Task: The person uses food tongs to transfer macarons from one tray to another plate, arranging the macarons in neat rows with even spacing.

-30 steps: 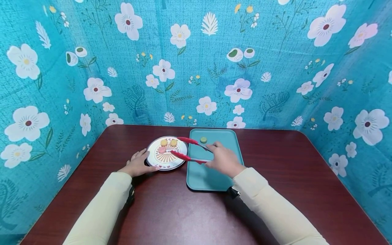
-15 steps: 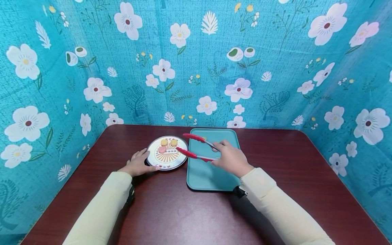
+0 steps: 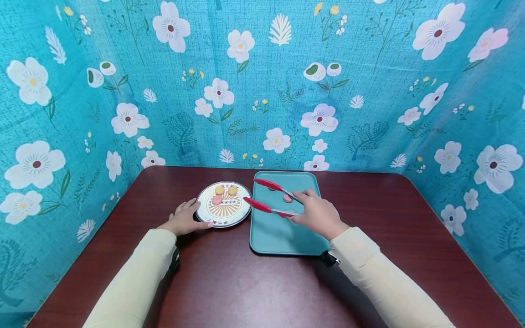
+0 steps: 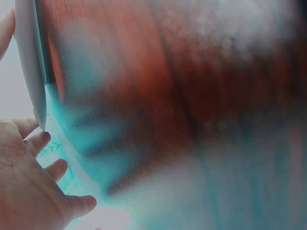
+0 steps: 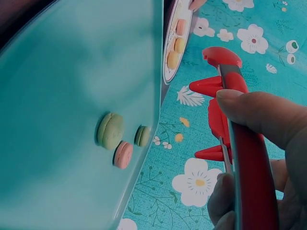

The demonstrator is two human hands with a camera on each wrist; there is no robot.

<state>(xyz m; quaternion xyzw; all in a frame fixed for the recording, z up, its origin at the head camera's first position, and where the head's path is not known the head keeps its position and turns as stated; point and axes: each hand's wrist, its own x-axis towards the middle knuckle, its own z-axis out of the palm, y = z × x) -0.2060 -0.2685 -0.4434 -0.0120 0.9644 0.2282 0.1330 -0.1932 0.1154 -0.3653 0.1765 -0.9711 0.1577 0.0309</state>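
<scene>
My left hand (image 3: 183,219) rests at the left rim of a round patterned plate (image 3: 223,219), thumb along its near edge, fingers spread. On the plate lie two yellow macarons (image 3: 219,190) and a pink macaron (image 3: 217,200). My right hand (image 3: 317,214) grips red-tipped metal tongs (image 3: 262,206), thumb on one arm and fingers round the other. The tongs are spread over the teal tray (image 3: 279,239), nothing between their tips. In the right wrist view, two green macarons (image 5: 110,131) and another pink macaron (image 5: 123,155) lie on the tray.
Plate and tray stand side by side on a dark red-brown table (image 3: 229,282). A blue flowered cloth (image 3: 262,91) rises behind the table and along both sides. The left wrist view is mostly a blurred tabletop.
My right hand has drawn the tongs rightward, from over the plate's right side to over the tray. The tray's pink macaron has come into sight. My left hand stays at the plate.
</scene>
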